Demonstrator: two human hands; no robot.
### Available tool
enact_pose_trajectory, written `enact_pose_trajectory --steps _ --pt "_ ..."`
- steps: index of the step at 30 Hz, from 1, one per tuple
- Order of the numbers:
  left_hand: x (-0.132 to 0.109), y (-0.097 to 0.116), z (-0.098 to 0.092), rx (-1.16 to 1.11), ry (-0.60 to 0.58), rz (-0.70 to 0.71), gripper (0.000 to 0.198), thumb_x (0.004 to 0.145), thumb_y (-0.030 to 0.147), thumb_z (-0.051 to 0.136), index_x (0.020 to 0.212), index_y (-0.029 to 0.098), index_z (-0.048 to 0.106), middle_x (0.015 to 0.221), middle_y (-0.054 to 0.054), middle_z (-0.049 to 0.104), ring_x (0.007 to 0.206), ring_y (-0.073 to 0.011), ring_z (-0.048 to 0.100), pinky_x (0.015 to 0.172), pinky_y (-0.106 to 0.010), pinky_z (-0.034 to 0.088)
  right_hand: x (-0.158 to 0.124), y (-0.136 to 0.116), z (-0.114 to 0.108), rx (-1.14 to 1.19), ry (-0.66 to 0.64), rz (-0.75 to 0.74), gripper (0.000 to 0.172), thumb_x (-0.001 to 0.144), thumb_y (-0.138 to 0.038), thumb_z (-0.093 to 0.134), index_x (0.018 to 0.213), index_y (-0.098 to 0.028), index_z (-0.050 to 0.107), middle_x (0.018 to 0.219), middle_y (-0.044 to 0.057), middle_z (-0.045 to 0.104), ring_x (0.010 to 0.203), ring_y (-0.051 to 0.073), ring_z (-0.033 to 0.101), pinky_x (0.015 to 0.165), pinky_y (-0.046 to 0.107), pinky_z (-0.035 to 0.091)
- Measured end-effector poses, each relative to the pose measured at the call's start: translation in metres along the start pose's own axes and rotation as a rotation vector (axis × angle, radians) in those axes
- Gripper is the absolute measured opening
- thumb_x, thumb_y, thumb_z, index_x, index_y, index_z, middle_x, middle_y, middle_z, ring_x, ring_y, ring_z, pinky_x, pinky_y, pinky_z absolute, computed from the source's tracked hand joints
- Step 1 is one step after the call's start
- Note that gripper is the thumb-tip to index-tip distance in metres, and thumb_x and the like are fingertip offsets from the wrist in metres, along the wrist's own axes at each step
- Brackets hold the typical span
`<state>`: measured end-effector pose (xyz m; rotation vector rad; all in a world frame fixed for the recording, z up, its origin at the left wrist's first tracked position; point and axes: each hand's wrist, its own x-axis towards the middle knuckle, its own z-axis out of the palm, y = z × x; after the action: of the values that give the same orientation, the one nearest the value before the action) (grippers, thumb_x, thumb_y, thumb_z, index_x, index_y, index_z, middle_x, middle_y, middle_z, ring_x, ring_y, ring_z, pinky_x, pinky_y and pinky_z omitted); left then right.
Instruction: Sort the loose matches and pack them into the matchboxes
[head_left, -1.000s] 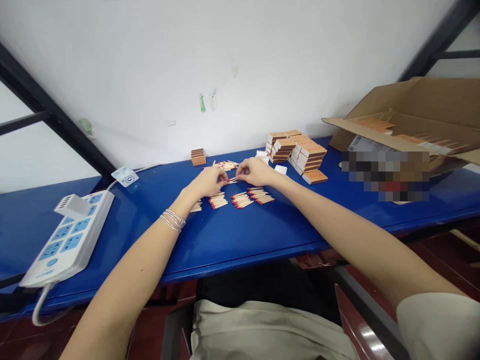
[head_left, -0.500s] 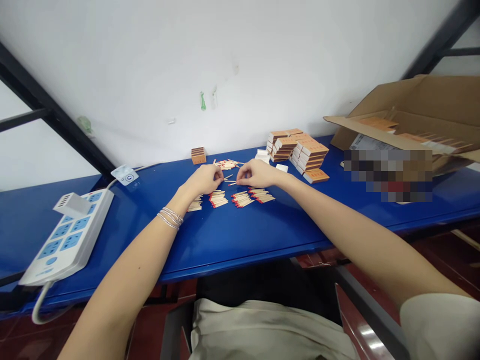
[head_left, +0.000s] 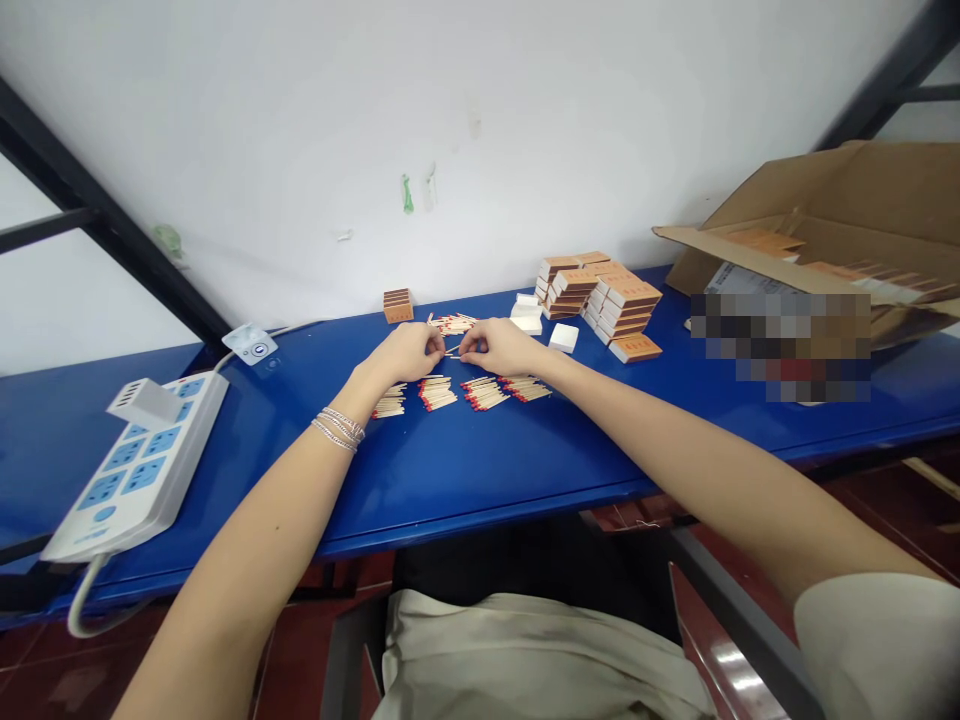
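My left hand (head_left: 407, 352) and my right hand (head_left: 499, 346) meet above the blue table (head_left: 480, 475), fingertips pinching thin red-tipped matchsticks (head_left: 453, 350) between them. Just below the hands lie several small bundles of matches, such as one (head_left: 437, 394) under my left hand and another (head_left: 485, 395) under my right. A further loose pile of matches (head_left: 453, 324) lies just beyond the hands. Behind my right hand stand stacks of orange matchboxes (head_left: 613, 305) and white inner trays (head_left: 526, 318). A bracelet group (head_left: 338, 429) circles my left wrist.
A white and blue power strip (head_left: 141, 465) lies at the table's left, with its cable dropping over the front edge. An open cardboard box (head_left: 814, 215) holding matchboxes sits at the right. A small matchbox stack (head_left: 398, 306) stands against the white wall (head_left: 300, 150).
My hands have drawn closer together around the matchsticks. The whole view has tilted slightly, and the white trays behind my right hand show more fully.
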<state>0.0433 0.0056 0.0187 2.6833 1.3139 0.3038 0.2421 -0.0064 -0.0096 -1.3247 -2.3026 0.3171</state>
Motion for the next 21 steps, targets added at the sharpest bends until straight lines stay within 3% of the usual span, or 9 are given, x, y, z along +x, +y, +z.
enact_pose_trajectory --steps 6,12,16,21 --pt "0.0 -0.006 -0.002 -0.003 -0.001 -0.001 0.017 0.077 0.015 0.056 0.085 0.017 0.071 0.088 -0.007 0.074 0.078 -0.019 0.065 0.074 -0.031 0.047 -0.001 -0.001 0.001 -0.019 -0.007 -0.006 0.015 0.08 -0.014 0.06 0.086 -0.015 0.073 0.085 0.005 0.074 0.073 0.015 0.062 0.068 0.025 0.041" --pt "-0.002 -0.005 -0.006 -0.037 0.06 -0.003 0.017 0.079 0.02 0.06 0.093 0.016 0.068 0.091 -0.007 0.073 0.078 -0.0182 0.063 0.071 -0.031 0.047 -0.005 -0.002 -0.008 0.158 0.065 0.043 0.03 0.088 -0.015 0.052 0.112 -0.012 0.07 0.093 0.008 0.074 0.078 0.015 0.063 0.075 0.027 0.046" --pt "-0.003 -0.001 -0.009 -0.082 0.039 -0.005 0.022 0.077 0.025 0.066 0.097 0.016 0.068 0.096 -0.008 0.072 0.077 -0.0174 0.062 0.071 -0.03 0.047 -0.004 -0.003 -0.008 0.38 0.082 0.096 0.022 0.087 -0.015 0.057 0.1 -0.011 0.073 0.097 0.009 0.075 0.083 0.015 0.065 0.077 0.026 0.049" --pt "-0.004 -0.008 -0.009 0.04 -0.022 -0.021 0.016 0.079 0.02 0.062 0.093 0.017 0.07 0.094 -0.008 0.073 0.082 -0.0199 0.064 0.074 -0.032 0.046 -0.002 -0.006 -0.004 0.592 0.071 0.181 0.015 0.08 -0.015 0.067 0.093 -0.011 0.075 0.09 0.009 0.076 0.079 0.015 0.067 0.075 0.027 0.053"
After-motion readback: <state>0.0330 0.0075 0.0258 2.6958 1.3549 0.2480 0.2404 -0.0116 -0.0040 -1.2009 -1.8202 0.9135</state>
